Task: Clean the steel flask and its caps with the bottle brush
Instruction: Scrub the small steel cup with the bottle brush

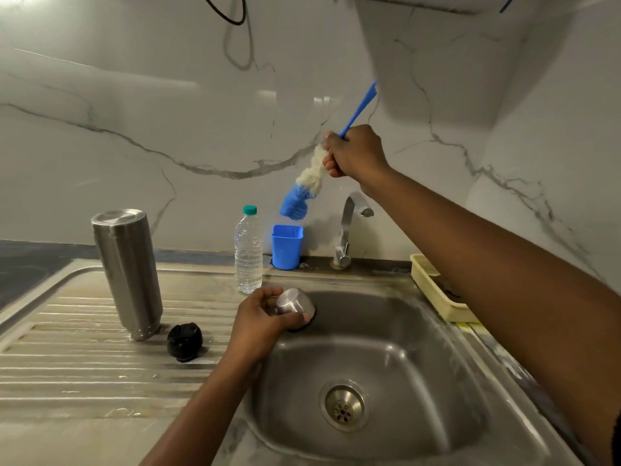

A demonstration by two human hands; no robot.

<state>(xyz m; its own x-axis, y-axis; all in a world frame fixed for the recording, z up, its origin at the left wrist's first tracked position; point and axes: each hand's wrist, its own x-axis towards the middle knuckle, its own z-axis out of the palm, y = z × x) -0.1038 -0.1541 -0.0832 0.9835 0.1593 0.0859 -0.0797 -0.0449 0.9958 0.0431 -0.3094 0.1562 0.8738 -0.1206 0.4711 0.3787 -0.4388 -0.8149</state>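
By marble wall (pixel 134 95), over steel sink (pixel 420 348), left hand (pixel 258 321) grips cap (pixel 295 302), right hand (pixel 356 153) grips brush (pixel 307 183).

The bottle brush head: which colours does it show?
The bottle brush head is cream-white above and blue at the tip, head view.

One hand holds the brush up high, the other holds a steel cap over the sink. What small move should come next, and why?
Probably lower the blue-and-white bottle brush toward the round steel cap. The right hand grips the brush raised high, well apart from the cap, which the left hand holds over the steel sink, so scrubbing cannot begin.
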